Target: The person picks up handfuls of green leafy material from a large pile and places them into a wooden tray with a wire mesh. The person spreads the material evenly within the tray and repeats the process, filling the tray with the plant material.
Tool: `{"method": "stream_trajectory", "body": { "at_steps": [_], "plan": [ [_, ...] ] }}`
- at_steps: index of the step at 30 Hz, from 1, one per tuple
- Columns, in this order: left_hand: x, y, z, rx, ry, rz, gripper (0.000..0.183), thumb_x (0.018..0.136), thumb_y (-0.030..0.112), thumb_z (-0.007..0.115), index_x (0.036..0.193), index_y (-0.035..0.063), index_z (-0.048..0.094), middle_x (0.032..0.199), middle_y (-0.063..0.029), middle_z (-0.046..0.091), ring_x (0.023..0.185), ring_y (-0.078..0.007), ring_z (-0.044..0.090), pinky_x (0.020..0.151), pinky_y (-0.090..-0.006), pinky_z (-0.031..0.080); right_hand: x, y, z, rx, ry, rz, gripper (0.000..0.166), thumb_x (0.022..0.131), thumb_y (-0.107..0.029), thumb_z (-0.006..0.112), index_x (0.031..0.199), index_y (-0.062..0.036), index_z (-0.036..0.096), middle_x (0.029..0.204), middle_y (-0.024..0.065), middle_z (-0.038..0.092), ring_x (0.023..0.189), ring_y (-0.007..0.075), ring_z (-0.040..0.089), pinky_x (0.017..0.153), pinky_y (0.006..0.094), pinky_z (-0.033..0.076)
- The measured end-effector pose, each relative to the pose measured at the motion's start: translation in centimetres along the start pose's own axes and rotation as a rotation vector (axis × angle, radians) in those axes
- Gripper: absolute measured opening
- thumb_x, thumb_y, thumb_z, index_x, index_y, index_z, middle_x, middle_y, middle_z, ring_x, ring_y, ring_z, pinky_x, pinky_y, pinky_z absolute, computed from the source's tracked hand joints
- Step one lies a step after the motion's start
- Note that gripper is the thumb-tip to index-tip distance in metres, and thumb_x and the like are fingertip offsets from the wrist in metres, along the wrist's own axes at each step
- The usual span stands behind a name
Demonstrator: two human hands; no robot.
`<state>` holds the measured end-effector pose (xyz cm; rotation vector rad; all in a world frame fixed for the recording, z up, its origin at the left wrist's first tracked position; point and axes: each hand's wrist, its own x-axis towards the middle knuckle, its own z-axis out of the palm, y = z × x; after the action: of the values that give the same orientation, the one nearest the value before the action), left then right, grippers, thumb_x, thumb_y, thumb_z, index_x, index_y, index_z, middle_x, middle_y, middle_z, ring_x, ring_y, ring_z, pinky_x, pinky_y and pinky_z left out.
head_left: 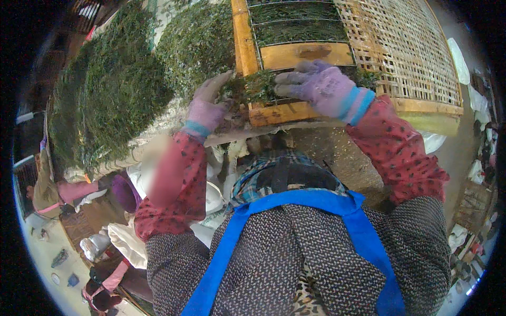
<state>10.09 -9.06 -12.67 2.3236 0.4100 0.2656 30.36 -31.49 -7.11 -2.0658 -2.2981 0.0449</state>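
My left hand (206, 104), in a lilac knitted glove with grey fingers, is beside the near left corner of a wooden frame (284, 115). Its thumb and fingers are spread at a small green clump. Across the frame's near end reaches my right hand (326, 87), gloved alike with a blue cuff. Its fingers are extended, their tips against a tuft of leafy green plant material (259, 83) inside the frame. Thin metal rods cross the frame over more greenery (298, 29), and a flat wooden bar (308, 55) lies just beyond my right hand.
Large heaps of greenery (106, 87) cover the work surface to the left. On the right is a woven lattice panel (407, 47) with wooden edging. White sacks (127, 243) stand below left. Two people, one a co-worker in pink and brown (51, 193), are at the left rim.
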Motion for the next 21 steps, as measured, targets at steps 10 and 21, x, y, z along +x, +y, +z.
{"method": "stream_trajectory", "body": {
  "at_steps": [10, 21],
  "plan": [
    [1.0, -0.8, 3.3, -0.179, -0.003, -0.100, 0.075, 0.070, -0.012, 0.047, 0.137, 0.0208, 0.042, 0.128, -0.0099, 0.055, 0.117, -0.0312, 0.053, 0.098, -0.0369, 0.043, 1.0, -0.1, 0.5, 0.125, 0.128, -0.067, 0.036, 0.078, -0.010, 0.052, 0.109, -0.0223, 0.064, 0.121, 0.0002, 0.058, 0.107, 0.0257, 0.054, 0.092, 0.0389, 0.043],
    [4.3, 11.5, -4.1, -0.100, -0.136, -0.018, 0.063, 0.077, -0.010, 0.049, 0.133, 0.0183, 0.050, 0.116, -0.0058, 0.063, 0.085, -0.0075, 0.057, 0.078, -0.0242, 0.048, -8.0, 1.4, -1.6, 0.315, 0.510, 0.206, 0.046, 0.069, 0.004, 0.052, 0.109, -0.0164, 0.063, 0.117, 0.0057, 0.060, 0.105, 0.0317, 0.057, 0.090, 0.0411, 0.048]
  ]
}}
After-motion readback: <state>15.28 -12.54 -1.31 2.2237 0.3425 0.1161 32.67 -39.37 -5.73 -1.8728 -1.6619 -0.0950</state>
